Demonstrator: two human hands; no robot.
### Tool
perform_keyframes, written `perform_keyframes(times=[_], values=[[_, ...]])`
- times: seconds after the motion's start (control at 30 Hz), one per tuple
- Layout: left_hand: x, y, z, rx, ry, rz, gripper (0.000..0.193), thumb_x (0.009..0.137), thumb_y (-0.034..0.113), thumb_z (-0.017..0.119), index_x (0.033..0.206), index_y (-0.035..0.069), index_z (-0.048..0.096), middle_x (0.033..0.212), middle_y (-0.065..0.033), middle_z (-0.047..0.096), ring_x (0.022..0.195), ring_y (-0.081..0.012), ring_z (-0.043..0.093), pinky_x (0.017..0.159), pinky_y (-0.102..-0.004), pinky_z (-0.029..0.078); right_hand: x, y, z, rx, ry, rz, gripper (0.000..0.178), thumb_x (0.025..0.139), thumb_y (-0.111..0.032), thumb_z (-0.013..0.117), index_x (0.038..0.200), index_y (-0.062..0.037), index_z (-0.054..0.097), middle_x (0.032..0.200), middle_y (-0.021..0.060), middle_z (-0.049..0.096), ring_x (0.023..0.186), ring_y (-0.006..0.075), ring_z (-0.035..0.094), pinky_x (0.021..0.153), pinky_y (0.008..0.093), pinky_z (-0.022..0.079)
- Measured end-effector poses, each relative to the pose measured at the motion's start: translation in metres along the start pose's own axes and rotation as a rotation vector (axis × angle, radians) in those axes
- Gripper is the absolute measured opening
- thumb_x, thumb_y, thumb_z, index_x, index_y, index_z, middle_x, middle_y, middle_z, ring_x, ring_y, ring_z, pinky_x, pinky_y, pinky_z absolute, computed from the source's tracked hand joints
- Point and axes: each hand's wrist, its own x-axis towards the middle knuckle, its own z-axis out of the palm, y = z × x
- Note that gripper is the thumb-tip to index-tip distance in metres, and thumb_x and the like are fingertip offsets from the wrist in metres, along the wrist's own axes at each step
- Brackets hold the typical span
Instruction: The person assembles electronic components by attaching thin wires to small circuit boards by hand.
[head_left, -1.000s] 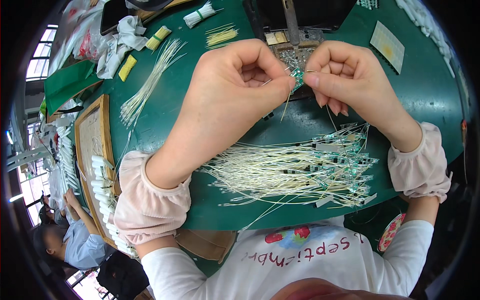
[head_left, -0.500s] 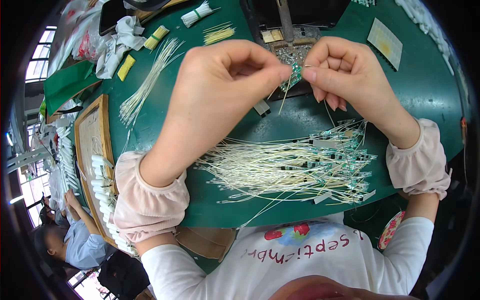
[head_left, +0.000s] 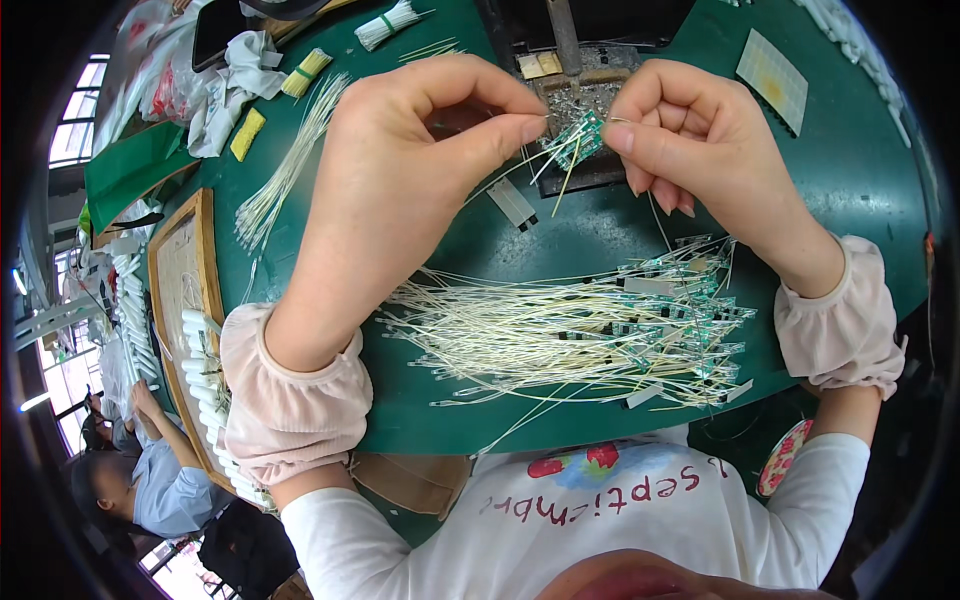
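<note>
Both hands are raised over the green table. My left hand [head_left: 430, 150] is pinched, thumb against forefinger, and a thin pale wire seems to run from its fingertips. On its right is a small green circuit board [head_left: 575, 140] with several pale wires fanning from it. My right hand [head_left: 690, 140] is closed in a pinch beside the board, on a thin wire whose short tip points toward the board; a strand hangs below the curled fingers. Under both hands lies a wide heap of white and yellow wires [head_left: 530, 320] with small green boards at their right ends.
A metal tool with a grey shaft [head_left: 565, 40] stands behind the board, over a speckled tray. A grey strip [head_left: 513, 204] lies between the hands. Wire bundles [head_left: 290, 165], a yellow sponge [head_left: 248, 134] and a wooden frame [head_left: 208, 250] are at left. A person [head_left: 160, 490] sits far left.
My left hand has moved left, away from the board, uncovering the grey strip and more of the board's wires. My right hand has hardly moved.
</note>
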Motion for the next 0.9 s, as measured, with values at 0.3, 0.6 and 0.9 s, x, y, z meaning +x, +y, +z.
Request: perform_keyframes(times=[0.3, 0.6, 0.9], values=[[0.005, -0.003, 0.0, -0.22, -0.076, -0.091, 0.017, 0.081, 0.011, 0.07, 0.095, 0.002, 0.065, 0.083, -0.0008, 0.064, 0.077, -0.0058, 0.058, 0.072, -0.0182, 0.046, 0.001, 0.0, 0.0, -0.022, 0.021, 0.026, 0.011, 0.087, -0.015, 0.061, 0.085, -0.0053, 0.057, 0.061, -0.0007, 0.057, 0.045, 0.0006, 0.047, 0.04, 0.014, 0.034], [0.008, -0.01, 0.004, -0.384, -0.084, -0.167, 0.016, 0.083, 0.015, 0.068, 0.095, 0.004, 0.064, 0.085, 0.0011, 0.062, 0.076, -0.0046, 0.056, 0.069, -0.0181, 0.045, 0.001, 0.0, 0.0, -0.027, 0.026, 0.009, 0.011, 0.088, -0.016, 0.061, 0.086, -0.0061, 0.057, 0.062, -0.0009, 0.057, 0.046, 0.0007, 0.047, 0.04, 0.014, 0.033], [0.007, -0.009, 0.006, -0.419, -0.056, -0.147, 0.015, 0.084, 0.017, 0.068, 0.092, 0.006, 0.064, 0.083, 0.0025, 0.062, 0.075, -0.0042, 0.056, 0.068, -0.0181, 0.044, 0.002, 0.0, 0.002, -0.056, 0.059, -0.013, 0.012, 0.089, -0.018, 0.06, 0.087, -0.007, 0.056, 0.062, -0.0019, 0.056, 0.046, 0.0002, 0.046, 0.04, 0.014, 0.032]])
